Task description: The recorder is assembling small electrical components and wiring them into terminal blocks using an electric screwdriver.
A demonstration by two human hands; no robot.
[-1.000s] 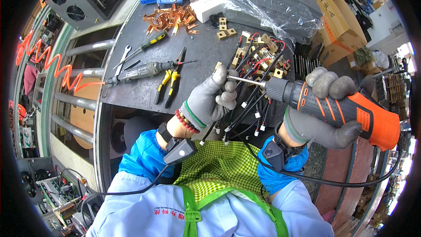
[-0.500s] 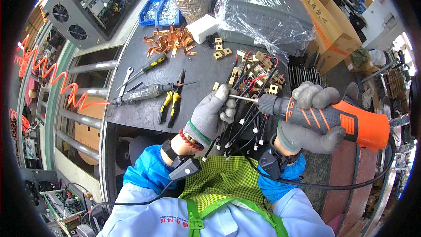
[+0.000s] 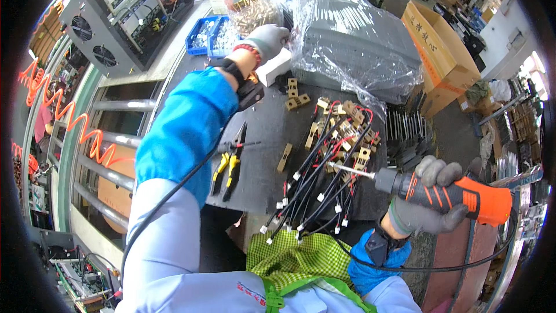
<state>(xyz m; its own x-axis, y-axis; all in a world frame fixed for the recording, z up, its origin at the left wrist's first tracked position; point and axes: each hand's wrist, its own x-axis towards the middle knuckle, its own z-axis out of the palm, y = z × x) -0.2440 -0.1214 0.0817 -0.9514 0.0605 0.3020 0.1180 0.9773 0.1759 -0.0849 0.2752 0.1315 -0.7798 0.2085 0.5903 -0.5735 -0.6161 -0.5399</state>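
Observation:
My right hand (image 3: 431, 197), in a grey glove, is closed round an orange and black electric screwdriver (image 3: 486, 199), its bit pointing left over the wire leads. My gloved left hand (image 3: 267, 42) reaches to the far side, beside a clear plastic bag of brass-coloured parts (image 3: 253, 13) and above a white box (image 3: 274, 68). Its fingertips are hidden, so I cannot tell whether they grip anything. Black wire leads (image 3: 313, 197) with white connectors and brass-coloured blocks (image 3: 363, 156) lie heaped in the middle. A single brass-coloured block (image 3: 284, 157) lies left of the heap.
Yellow and black pliers (image 3: 232, 169) lie on the dark table (image 3: 263, 133). Blue bins (image 3: 223, 37) of small parts stand at the far left. A plastic-wrapped grey stack (image 3: 359, 40) and a cardboard box (image 3: 440, 52) stand at the far right. The screwdriver's black cable (image 3: 440, 265) loops near me.
My left hand has left the screwdriver bit and swung far forward to the bag and bins. The screwdriver has shifted slightly nearer me. A lone brass-coloured block now shows left of the heap.

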